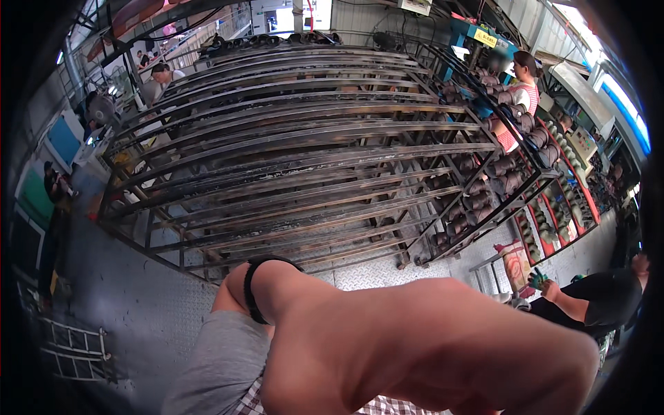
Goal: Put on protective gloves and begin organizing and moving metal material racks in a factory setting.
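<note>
My right forearm crosses the lower picture from the right, with a black band point(250, 294) round the wrist. My right hand point(232, 289) bends down behind a grey cloth point(221, 360), so only its back shows and its fingers are hidden. It is not seen holding anything. Checked fabric point(387, 407) shows under the arm. My left hand is out of sight. Beyond the hand stands a large dark metal rack point(311, 138) of long slanted bars.
Dark shoe-shaped pieces point(498, 166) fill the rack's right end and more racks point(553, 214) beside it. One person in a red and white top point(523, 93) stands behind, and another in black wears green gloves point(537, 279) at the right. A steel tread-plate floor point(373, 273) and a small metal frame point(69, 349) lie below.
</note>
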`<state>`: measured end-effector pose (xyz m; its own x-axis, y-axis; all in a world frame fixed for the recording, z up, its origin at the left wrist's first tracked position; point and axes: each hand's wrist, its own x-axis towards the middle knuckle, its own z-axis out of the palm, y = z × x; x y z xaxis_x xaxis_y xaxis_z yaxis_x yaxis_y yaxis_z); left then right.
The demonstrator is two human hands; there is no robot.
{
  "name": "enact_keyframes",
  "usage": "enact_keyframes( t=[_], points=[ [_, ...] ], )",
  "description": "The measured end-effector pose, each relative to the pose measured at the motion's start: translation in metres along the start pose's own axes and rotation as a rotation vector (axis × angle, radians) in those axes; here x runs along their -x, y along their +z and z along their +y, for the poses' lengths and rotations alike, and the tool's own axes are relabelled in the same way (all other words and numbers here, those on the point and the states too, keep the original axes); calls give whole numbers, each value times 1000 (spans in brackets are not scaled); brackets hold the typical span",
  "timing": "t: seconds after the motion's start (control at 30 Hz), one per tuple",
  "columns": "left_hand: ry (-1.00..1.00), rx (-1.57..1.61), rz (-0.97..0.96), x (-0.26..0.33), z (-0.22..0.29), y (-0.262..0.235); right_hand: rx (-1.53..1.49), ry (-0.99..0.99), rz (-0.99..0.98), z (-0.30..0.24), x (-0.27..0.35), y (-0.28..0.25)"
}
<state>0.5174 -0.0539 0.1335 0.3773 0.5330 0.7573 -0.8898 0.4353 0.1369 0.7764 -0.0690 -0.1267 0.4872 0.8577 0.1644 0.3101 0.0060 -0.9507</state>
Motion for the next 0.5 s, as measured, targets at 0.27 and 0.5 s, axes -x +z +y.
enact_keyframes(
  t=[0.27,0.5],
  points=[
    [-15,-53,-27,3,-18,9,91,-34,-93,-9,2,1],
    [-1,-52,-47,7,-6,4,388,-128,-92,-13,-15,-13]
  ],
)
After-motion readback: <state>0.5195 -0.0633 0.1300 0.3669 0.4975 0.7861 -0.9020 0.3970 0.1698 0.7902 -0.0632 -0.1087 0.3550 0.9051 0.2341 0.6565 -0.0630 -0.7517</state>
